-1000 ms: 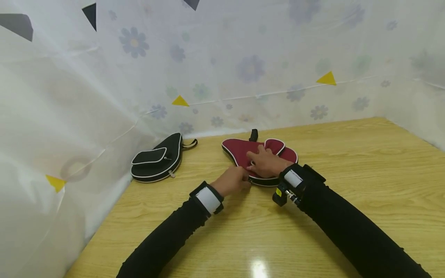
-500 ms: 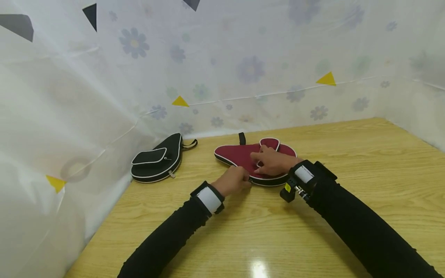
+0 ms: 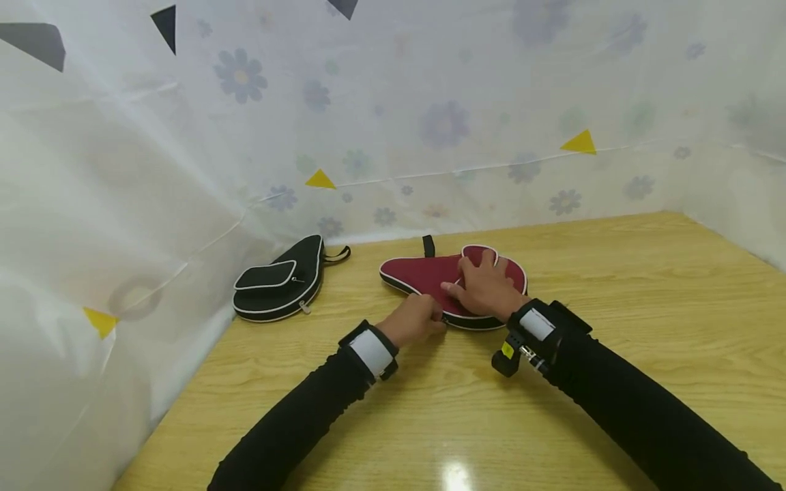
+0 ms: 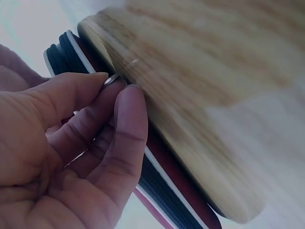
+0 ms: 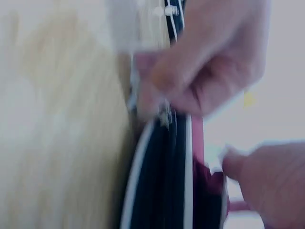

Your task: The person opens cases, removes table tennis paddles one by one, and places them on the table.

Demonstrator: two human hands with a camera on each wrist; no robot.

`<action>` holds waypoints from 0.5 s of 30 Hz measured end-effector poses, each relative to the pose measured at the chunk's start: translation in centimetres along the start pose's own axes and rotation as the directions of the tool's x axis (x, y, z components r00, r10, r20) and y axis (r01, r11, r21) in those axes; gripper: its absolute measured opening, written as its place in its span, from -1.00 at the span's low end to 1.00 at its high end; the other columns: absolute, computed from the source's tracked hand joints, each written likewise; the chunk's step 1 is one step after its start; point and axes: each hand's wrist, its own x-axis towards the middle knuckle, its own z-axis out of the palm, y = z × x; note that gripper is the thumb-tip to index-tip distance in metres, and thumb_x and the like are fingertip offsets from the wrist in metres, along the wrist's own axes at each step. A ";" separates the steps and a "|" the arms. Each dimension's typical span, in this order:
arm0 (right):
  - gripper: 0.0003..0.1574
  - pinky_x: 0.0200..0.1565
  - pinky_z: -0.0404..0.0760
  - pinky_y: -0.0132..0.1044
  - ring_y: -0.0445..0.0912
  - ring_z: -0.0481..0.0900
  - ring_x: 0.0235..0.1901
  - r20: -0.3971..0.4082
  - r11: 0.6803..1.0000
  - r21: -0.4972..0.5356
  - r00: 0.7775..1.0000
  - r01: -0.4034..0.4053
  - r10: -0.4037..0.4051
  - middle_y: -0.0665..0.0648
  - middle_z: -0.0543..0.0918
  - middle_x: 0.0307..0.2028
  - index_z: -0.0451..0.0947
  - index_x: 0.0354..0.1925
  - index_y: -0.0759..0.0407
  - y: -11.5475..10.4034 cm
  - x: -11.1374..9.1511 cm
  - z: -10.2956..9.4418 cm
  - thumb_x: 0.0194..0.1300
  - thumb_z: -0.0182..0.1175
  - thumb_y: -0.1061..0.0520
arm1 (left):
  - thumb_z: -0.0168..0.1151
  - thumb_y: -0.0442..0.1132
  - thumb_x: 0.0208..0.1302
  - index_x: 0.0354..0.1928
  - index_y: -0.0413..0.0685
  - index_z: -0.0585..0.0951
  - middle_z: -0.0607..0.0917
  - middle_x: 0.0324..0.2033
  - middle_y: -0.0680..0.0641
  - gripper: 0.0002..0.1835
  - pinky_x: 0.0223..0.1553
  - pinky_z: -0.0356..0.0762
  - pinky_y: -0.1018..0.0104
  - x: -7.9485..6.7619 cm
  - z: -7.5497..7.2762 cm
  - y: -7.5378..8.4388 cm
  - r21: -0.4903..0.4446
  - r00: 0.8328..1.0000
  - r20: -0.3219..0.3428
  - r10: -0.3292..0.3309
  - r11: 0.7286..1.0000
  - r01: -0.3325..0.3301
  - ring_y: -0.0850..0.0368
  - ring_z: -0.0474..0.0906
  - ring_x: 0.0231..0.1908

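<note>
A dark red, white-piped table tennis paddle case [image 3: 424,271] lies flat on the table, narrow end to the left. At its near zipped side, my left hand [image 3: 413,320] pinches a small metal zipper pull [image 4: 112,79] between thumb and fingers. The black zipper band [image 4: 162,188] runs along the case's edge beyond those fingers. My right hand [image 3: 490,288] rests on top of the case with fingers spread, partly covering its small rounded pocket [image 3: 474,252]. In the right wrist view, the zipper slider [image 5: 165,118] shows just below the blurred left hand.
A black paddle case [image 3: 276,286] with white piping, a pocket and a wrist loop [image 3: 338,256] lies at the table's left edge. Behind the wooden table [image 3: 614,327] hangs a white flowered curtain [image 3: 442,82]; more sheeting rises at left.
The red case has swung slightly, its narrow end shifting left and nearer. My right hand has moved a little right and spread its fingers over the pocket. My left hand stays nearly put.
</note>
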 end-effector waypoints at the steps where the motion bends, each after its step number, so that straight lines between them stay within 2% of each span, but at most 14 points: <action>1: -0.33 0.05 0.37 0.50 0.59 0.06 0.25 -0.020 0.998 0.007 0.998 -0.057 0.058 0.63 0.05 0.33 0.36 0.27 0.30 -0.3 -0.1 0.1 0.51 0.08 -0.19 | 0.36 -0.34 0.32 -0.70 -0.07 0.46 0.31 -0.75 0.13 -0.58 -0.60 0.14 0.47 0.0 0.1 0.0 0.006 1.000 -0.004 0.002 1.000 -0.001 0.29 0.23 -0.69; 3: -0.14 0.09 0.34 0.52 0.63 0.05 0.25 -0.045 0.989 0.018 0.988 -0.146 0.147 0.71 -0.02 0.33 0.20 0.40 0.38 -0.9 -0.2 0.3 0.50 0.07 -0.22 | 0.36 -0.33 0.32 -0.71 -0.05 0.44 0.30 -0.76 0.13 -0.56 -0.60 0.13 0.47 0.1 0.1 0.0 0.013 1.000 -0.008 0.001 1.000 -0.001 0.30 0.22 -0.69; 5: -0.06 0.13 0.33 0.48 0.64 0.12 0.23 -0.052 0.986 -0.021 0.985 -0.163 0.162 0.76 0.02 0.29 0.13 0.43 0.49 -1.2 -0.2 0.4 0.49 0.07 -0.22 | 0.36 -0.34 0.32 -0.73 -0.04 0.41 0.29 -0.77 0.13 -0.53 -0.61 0.12 0.46 0.1 0.2 0.1 0.022 1.000 -0.009 0.002 1.000 -0.002 0.30 0.20 -0.70; 10: -0.08 0.09 0.43 0.38 0.54 0.25 0.17 -0.026 0.981 -0.145 0.992 -0.128 0.125 0.81 0.19 0.16 0.25 0.24 0.66 -1.1 0.3 0.2 0.46 0.09 -0.19 | 0.35 -0.36 0.31 -0.75 -0.03 0.38 0.27 -0.79 0.14 -0.51 -0.63 0.11 0.46 -0.1 0.1 0.1 0.035 1.000 -0.008 0.005 0.999 -0.005 0.31 0.19 -0.72; 15: -0.13 0.05 0.51 0.30 0.51 0.25 0.12 0.021 0.988 -0.089 0.992 -0.124 0.126 0.78 0.21 0.16 0.28 0.24 0.61 -0.5 0.8 -0.1 0.39 0.08 -0.15 | 0.34 -0.36 0.32 -0.74 0.00 0.38 0.29 -0.77 0.15 -0.51 -0.63 0.13 0.47 -0.1 0.0 0.2 0.028 1.000 -0.013 0.005 1.000 -0.004 0.31 0.20 -0.71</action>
